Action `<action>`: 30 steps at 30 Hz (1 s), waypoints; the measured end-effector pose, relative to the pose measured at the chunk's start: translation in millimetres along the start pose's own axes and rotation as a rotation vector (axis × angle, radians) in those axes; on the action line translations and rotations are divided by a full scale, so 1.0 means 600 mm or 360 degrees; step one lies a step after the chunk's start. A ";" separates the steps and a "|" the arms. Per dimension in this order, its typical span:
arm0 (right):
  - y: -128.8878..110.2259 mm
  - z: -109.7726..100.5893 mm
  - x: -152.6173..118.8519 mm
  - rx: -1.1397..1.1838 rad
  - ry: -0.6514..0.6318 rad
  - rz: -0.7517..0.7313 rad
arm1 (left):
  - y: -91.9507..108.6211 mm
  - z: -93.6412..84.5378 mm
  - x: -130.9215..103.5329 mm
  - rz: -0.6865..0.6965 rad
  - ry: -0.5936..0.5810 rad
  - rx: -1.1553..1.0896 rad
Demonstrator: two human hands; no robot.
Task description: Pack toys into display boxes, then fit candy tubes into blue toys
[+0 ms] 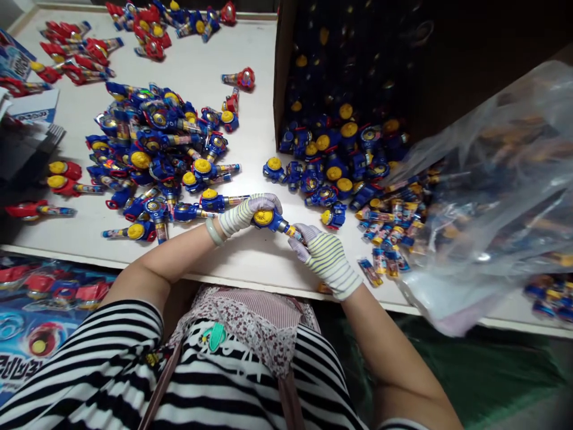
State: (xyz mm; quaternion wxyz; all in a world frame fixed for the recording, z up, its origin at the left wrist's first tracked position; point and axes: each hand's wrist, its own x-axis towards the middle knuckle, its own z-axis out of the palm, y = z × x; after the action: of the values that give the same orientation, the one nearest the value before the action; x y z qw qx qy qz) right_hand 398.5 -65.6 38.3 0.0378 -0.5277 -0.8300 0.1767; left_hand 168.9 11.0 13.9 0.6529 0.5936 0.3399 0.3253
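My gloved left hand (250, 214) is closed around a blue toy top piece (267, 218) with a round yellow disc. Fingers of my gloved right hand (326, 254) pinch a small printed candy tube (295, 233), which lines up with the neck of the blue piece. Whether the tube is fully seated in the neck I cannot tell. Just left of my left hand lie blue toys with tubes attached (215, 200). Beyond my right hand is a loose blue piece (333, 215) without a tube, and loose printed tubes (394, 230) lie in a heap to its right.
A large heap of blue toys with tubes (152, 140) covers the left middle of the white table (255, 131). Red ones (80, 54) lie farther left and back. A dark open box (282, 77) spills blue pieces. A clear plastic bag (492, 209) lies at right.
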 end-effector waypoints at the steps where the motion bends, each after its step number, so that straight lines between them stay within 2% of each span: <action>1: -0.001 -0.002 -0.001 -0.0033 -0.0026 0.0014 | -0.001 0.003 0.001 0.0007 -0.0010 0.0002; 6: -0.006 0.011 -0.007 -0.0035 -0.0142 0.0107 | 0.023 0.019 0.003 0.0011 -0.0093 0.0205; 9: -0.019 0.047 -0.013 0.0357 -0.0227 0.0012 | 0.036 0.021 0.002 -0.0109 -0.0320 0.0368; 11: -0.030 0.073 -0.016 0.0684 -0.0204 0.0000 | 0.035 0.018 -0.001 -0.0191 -0.0385 0.0322; 12: -0.034 0.084 -0.016 0.0794 -0.0169 0.0031 | 0.032 0.016 -0.004 -0.0207 -0.0348 0.0292; 14: -0.039 0.096 -0.012 0.0862 -0.0112 0.0116 | 0.027 0.012 -0.010 -0.0183 -0.0162 0.0294; 18: -0.033 0.088 0.003 0.0711 -0.0104 0.0196 | 0.021 0.018 -0.021 -0.0021 0.0276 0.0413; 21: -0.034 0.078 0.007 0.0619 -0.0066 0.0233 | 0.017 0.032 -0.021 0.0015 0.0414 0.0423; 24: -0.044 0.073 0.007 0.0477 0.0022 0.0310 | 0.009 0.047 -0.017 -0.0039 0.0586 0.0235; 26: -0.050 0.069 0.008 0.0368 0.0054 0.0330 | 0.004 0.058 -0.014 0.0000 0.0694 0.0175; 30: -0.052 0.060 0.012 0.0297 0.0073 0.0415 | -0.002 0.076 -0.014 0.0161 0.0930 0.0424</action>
State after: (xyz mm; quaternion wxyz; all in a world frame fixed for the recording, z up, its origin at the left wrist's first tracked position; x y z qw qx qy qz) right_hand 359.4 -80.1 14.3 0.0823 -0.6290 -0.7334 0.2445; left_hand 202.0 -21.0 16.0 0.4274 0.5715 0.5224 0.4666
